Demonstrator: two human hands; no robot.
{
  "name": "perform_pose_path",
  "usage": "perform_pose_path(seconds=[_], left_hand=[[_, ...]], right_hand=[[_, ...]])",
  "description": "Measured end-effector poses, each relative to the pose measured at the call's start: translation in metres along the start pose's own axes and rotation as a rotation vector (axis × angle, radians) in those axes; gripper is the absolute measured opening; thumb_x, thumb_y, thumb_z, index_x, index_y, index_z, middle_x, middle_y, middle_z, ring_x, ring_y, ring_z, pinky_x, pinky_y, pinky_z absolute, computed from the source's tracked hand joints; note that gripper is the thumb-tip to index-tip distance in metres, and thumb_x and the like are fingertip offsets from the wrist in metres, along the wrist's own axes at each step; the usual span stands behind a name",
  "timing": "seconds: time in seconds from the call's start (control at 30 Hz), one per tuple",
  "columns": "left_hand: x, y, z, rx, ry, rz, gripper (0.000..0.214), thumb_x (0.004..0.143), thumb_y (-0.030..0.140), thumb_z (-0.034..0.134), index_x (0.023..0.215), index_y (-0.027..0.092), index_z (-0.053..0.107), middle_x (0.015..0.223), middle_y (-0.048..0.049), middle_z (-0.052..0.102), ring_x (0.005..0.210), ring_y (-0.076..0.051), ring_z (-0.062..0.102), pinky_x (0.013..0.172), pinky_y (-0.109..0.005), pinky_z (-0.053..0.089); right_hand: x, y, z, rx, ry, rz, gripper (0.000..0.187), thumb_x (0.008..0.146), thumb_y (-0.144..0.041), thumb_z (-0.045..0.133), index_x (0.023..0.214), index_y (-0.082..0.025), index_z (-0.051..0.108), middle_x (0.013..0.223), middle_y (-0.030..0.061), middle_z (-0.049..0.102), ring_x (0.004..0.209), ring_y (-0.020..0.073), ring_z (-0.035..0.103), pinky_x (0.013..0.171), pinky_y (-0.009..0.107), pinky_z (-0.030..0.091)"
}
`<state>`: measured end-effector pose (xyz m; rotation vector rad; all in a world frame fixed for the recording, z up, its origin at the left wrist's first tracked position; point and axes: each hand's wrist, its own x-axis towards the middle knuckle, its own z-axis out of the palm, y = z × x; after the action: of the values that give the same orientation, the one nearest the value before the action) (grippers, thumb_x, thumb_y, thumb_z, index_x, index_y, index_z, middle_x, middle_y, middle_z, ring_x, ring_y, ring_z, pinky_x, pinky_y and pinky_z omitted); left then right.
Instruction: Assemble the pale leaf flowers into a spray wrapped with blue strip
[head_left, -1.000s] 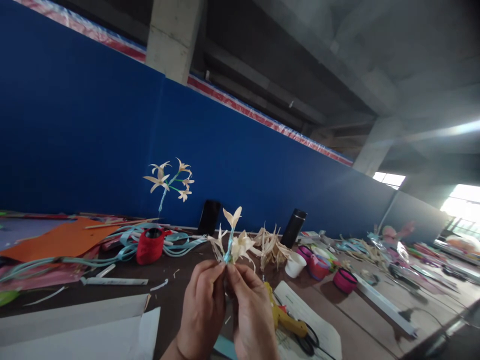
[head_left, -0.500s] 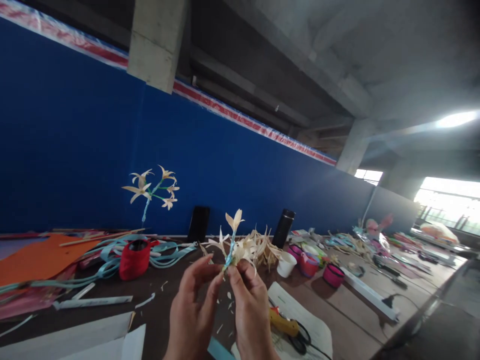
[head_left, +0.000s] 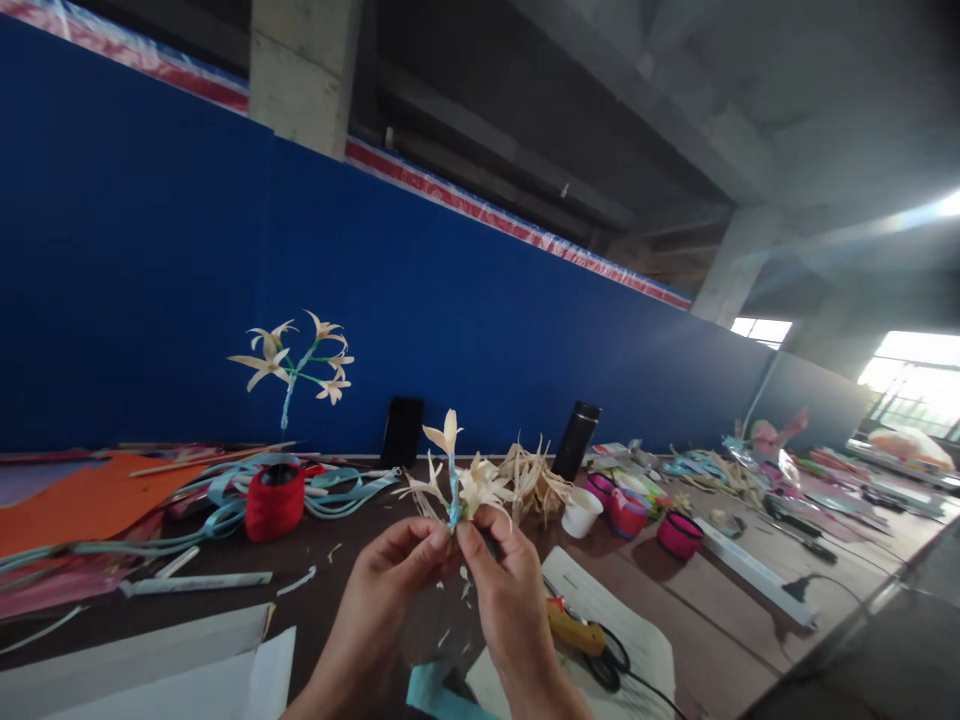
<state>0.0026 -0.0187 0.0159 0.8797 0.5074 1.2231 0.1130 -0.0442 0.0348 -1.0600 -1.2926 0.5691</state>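
A small sprig of cream straw-petal flowers on a light-blue wrapped stem [head_left: 452,478] is held upright above the near edge of the dark brown surface [head_left: 712,630]. The left hand [head_left: 379,595] and the right hand [head_left: 510,600] both pinch its base (thumb against fingertips, closed on it). A yellow glue gun [head_left: 571,630] lies just right of the right hand.

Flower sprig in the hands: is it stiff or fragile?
Probably light: left hand and right hand hold the flower sprig by fingertips alone. Thin pale petals look dry, likely fragile. The blue-wrapped stem stands upright, so seems stiff.
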Motion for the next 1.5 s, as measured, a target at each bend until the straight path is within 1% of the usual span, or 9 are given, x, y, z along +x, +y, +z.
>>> perform_pose_path(seconds=[0.17,0.33,0.57,0.7,0.97,1.13,1.2,1.3,1.5], left_hand=[[0.001,-0.004,-0.002,0.033,0.016,-0.009,0.016,0.069,0.028,0.069,0.072,0.015,0.062,0.069,0.0015,0.062,0.063,-0.008,0.056,0.067,-0.02,0.044],[0.002,-0.003,-0.003,0.204,0.005,0.125,0.018,0.07,0.031,0.067,0.072,0.015,0.06,0.068,0.0015,0.06,0.062,-0.009,0.056,0.063,-0.021,0.044],[-0.002,-0.008,-0.004,0.438,0.079,0.334,0.014,0.076,0.031,0.06,0.081,0.018,0.055,0.074,0.0018,0.059,0.066,-0.011,0.057,0.064,-0.022,0.047],[-0.005,-0.01,-0.003,0.516,0.093,0.428,0.012,0.078,0.029,0.056,0.084,0.019,0.053,0.075,0.0012,0.057,0.068,-0.012,0.058,0.065,-0.022,0.047],[-0.007,-0.007,-0.004,0.568,0.109,0.488,0.01,0.08,0.027,0.054,0.086,0.02,0.052,0.077,-0.0002,0.059,0.07,-0.013,0.06,0.066,-0.024,0.049],[-0.007,-0.007,-0.005,0.621,0.177,0.522,0.013,0.08,0.03,0.055,0.088,0.02,0.052,0.082,-0.0011,0.058,0.078,-0.014,0.059,0.072,-0.025,0.048],[-0.007,-0.007,-0.004,0.629,0.185,0.501,0.014,0.079,0.031,0.055,0.087,0.019,0.053,0.08,-0.0012,0.059,0.075,-0.015,0.06,0.07,-0.024,0.048],[-0.008,-0.005,-0.003,0.633,0.192,0.496,0.014,0.078,0.031,0.056,0.085,0.019,0.054,0.077,-0.0008,0.06,0.071,-0.014,0.06,0.066,-0.023,0.048],[-0.008,-0.004,-0.003,0.563,0.183,0.486,0.013,0.077,0.03,0.057,0.084,0.02,0.053,0.075,0.0008,0.061,0.068,-0.013,0.06,0.063,-0.022,0.048]], right_hand=[[0.003,-0.002,-0.005,-0.037,-0.051,-0.035,0.021,0.082,-0.028,0.056,0.093,-0.015,0.068,0.083,0.0038,0.065,0.075,0.0164,0.057,0.071,0.025,0.043],[0.003,-0.004,-0.009,-0.053,-0.082,-0.039,0.02,0.081,-0.026,0.057,0.094,-0.016,0.068,0.079,0.0029,0.066,0.077,0.0176,0.058,0.072,0.024,0.044],[-0.002,-0.011,-0.011,0.058,-0.193,0.054,0.023,0.084,-0.028,0.054,0.099,-0.016,0.067,0.085,0.0046,0.066,0.079,0.0183,0.057,0.073,0.027,0.044],[-0.004,-0.012,-0.011,0.145,-0.205,0.076,0.022,0.083,-0.027,0.055,0.096,-0.016,0.068,0.08,0.004,0.064,0.079,0.0181,0.055,0.074,0.027,0.043],[-0.005,-0.009,-0.014,0.375,-0.203,0.294,0.025,0.078,-0.034,0.062,0.094,-0.017,0.07,0.073,0.0031,0.063,0.066,0.0132,0.053,0.063,0.023,0.041],[-0.005,-0.014,-0.012,0.209,-0.153,0.224,0.029,0.073,-0.032,0.068,0.097,-0.018,0.069,0.079,0.0037,0.066,0.076,0.017,0.058,0.069,0.026,0.044],[-0.005,-0.014,-0.012,0.118,-0.131,0.18,0.028,0.073,-0.034,0.067,0.095,-0.017,0.069,0.072,0.0024,0.065,0.069,0.0158,0.057,0.064,0.024,0.044],[-0.007,-0.01,-0.013,0.001,-0.096,0.146,0.031,0.077,-0.039,0.061,0.096,-0.016,0.069,0.061,-0.0005,0.057,0.052,0.0107,0.046,0.048,0.02,0.037],[-0.01,-0.008,-0.019,0.027,-0.186,0.137,0.044,0.081,-0.047,0.053,0.11,-0.015,0.062,0.062,0.0,0.054,0.053,0.0103,0.042,0.049,0.021,0.034]])
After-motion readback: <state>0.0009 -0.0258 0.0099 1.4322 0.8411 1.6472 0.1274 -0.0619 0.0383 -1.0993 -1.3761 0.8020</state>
